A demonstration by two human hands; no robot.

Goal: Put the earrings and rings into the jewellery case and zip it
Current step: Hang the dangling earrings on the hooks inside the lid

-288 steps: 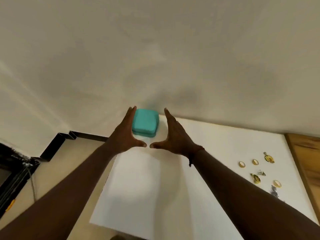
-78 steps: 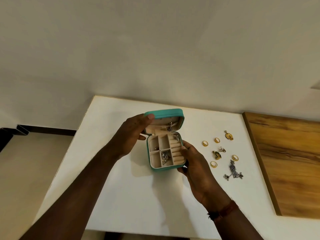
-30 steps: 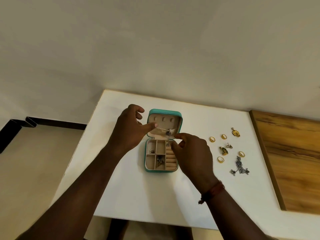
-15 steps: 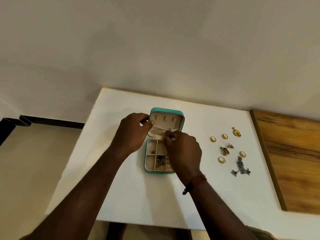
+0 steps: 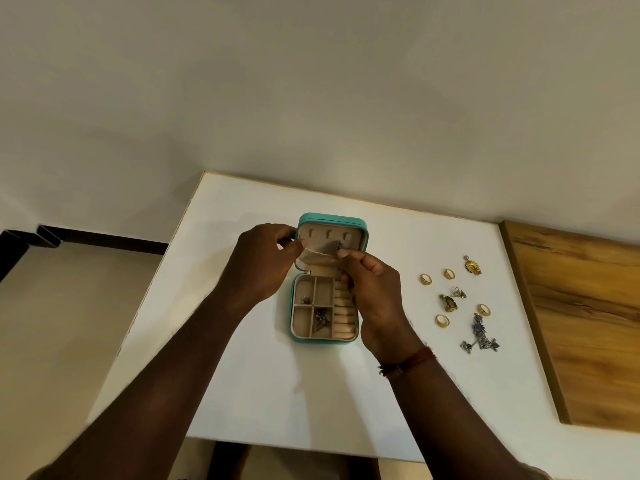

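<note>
Far left there's just floor and a dark skirting strip past the edge of the white surface [image 5: 277, 393]. The left hand [image 5: 263, 261] sits at the left side of the open lid, thumb and fingertips pinched together on the edge of the beige pocket [image 5: 317, 259] sewn into it.

The teal jewellery case [image 5: 330, 219] lies open and flat around the middle of the surface, lid folded back away from the person. In the tray, one little silver bit [image 5: 305, 299] is in the top-left compartment and a bigger silver piece [image 5: 320, 322] is in the bottom-middle one, with the ring rolls [image 5: 344, 313] on the right.

The right hand [image 5: 374, 296] hovers over the tray's right side, fingers curled, its tips clamped on a tiny silvery piece [image 5: 339, 245] up at the lid pocket. It's too small to say what it is. There's a red thread band [image 5: 408, 362] on that wrist.

Right of the case, well apart from it, loose on the surface: four gold rings [image 5: 425, 279], a gold earring [image 5: 472, 265], a green-gold one [image 5: 449, 303], a small silver one [image 5: 458, 292] and dangly silver earrings [image 5: 479, 336]. A wooden board [image 5: 581, 323] is at the far right.
</note>
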